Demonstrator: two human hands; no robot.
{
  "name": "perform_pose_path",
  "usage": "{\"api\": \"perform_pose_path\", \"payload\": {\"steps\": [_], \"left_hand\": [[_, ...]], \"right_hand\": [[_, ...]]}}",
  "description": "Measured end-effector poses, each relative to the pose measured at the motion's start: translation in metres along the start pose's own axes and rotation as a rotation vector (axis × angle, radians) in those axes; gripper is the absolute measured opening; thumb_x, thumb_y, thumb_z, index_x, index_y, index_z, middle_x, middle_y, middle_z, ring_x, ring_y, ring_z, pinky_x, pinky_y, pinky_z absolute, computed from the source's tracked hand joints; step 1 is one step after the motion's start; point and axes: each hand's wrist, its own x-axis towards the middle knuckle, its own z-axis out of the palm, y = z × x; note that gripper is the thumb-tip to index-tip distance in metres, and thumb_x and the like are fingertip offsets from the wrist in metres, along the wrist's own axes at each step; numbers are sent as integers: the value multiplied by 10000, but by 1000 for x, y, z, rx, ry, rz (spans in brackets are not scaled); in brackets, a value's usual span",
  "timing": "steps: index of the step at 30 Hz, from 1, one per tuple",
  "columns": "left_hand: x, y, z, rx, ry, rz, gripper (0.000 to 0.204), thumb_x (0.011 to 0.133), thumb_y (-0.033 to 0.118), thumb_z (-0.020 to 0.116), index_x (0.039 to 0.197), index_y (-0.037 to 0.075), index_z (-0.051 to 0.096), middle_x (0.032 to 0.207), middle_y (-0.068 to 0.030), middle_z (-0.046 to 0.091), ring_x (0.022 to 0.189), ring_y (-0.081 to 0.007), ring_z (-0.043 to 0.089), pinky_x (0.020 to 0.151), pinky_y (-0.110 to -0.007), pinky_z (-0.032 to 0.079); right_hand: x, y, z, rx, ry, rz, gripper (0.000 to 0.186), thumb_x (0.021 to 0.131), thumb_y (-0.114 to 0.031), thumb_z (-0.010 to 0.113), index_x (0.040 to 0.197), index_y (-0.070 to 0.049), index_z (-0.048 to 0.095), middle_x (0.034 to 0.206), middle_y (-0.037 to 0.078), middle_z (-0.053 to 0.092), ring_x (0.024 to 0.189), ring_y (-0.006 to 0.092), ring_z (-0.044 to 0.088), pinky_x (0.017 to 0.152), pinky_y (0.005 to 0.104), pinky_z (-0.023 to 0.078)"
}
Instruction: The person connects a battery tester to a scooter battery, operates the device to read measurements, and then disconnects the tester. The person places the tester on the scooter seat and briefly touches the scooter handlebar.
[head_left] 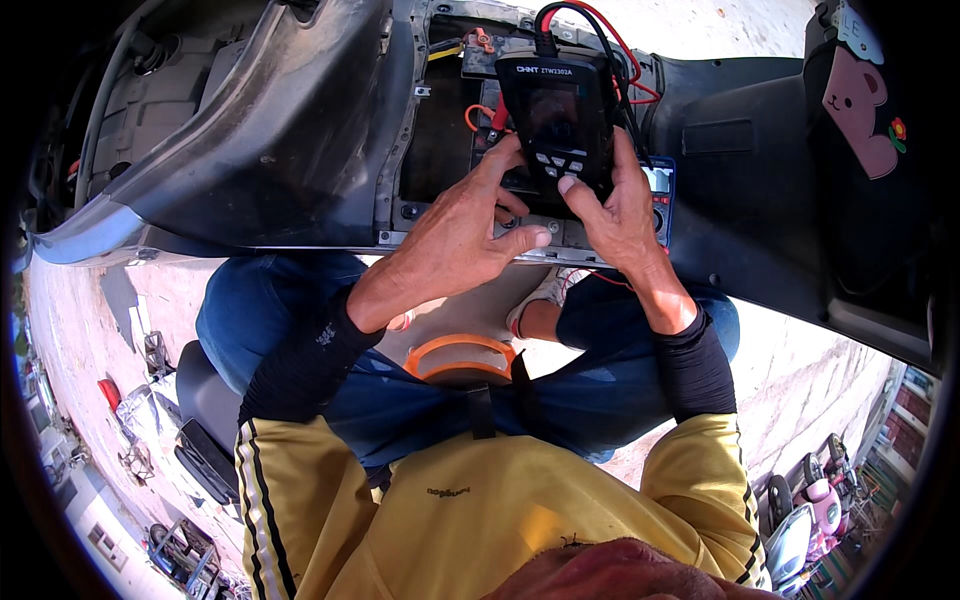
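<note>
A black hand-held tester (556, 115) with a dark screen and several grey buttons is held upright over the open floor compartment of a scooter (400, 150). My right hand (618, 215) grips its lower right side, with the thumb on the buttons. At its lower left edge is my left hand (455, 235), thumb stretched out and fingers apart; some fingertips are hidden near the tester. Black and red cables (622, 45) leave the tester's top. A red clamp (499, 117) sits beside it, over the battery compartment. Behind my right hand, a blue-edged multimeter (661, 180) shows partly.
The scooter's dark seat side (290, 130) rises at the left. A black panel (740, 130) with a pink bear sticker (860, 125) stands at the right. An orange ring-shaped thing (460, 345) lies between my knees. Parked vehicles (825, 510) show at the lower right.
</note>
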Motion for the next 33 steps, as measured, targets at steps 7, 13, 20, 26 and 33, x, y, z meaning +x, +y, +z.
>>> {"api": "perform_pose_path", "payload": {"steps": [7,13,20,26,33], "left_hand": [[0,-1,0,12,2,5,952,908,187,816,1615,-10,211,1479,-281,536,1087,-311,724,823,-416,599],[0,-1,0,9,-5,6,956,913,195,813,1617,-21,202,1478,-294,531,1089,-311,724,825,-414,602],[0,-2,0,12,-3,2,964,922,222,808,1615,-50,195,1477,-302,527,1098,-314,722,803,-410,606],[0,-2,-1,19,-1,2,962,921,227,809,1614,-50,201,1476,-300,528,1097,-314,722,790,-407,607],[0,0,-1,19,0,1,955,920,223,808,1613,-44,208,1475,-296,532,1095,-311,722,794,-409,604]], "right_hand": [[0,-3,0,0,-5,3,559,864,-85,707,1369,42,504,1073,177,729,955,220,697,875,357,545],[0,0,0,-2,-6,-7,557,872,-87,698,1375,47,499,1069,179,730,947,215,696,867,357,545],[0,0,0,-12,-7,-5,557,880,-94,691,1376,60,488,1055,188,729,936,214,690,855,355,542],[0,0,0,-9,-10,-15,551,883,-96,687,1373,61,487,1058,190,727,940,215,688,858,356,540],[0,0,0,-17,-7,-22,549,878,-85,687,1371,56,493,1065,187,726,943,212,686,863,356,540]]}}
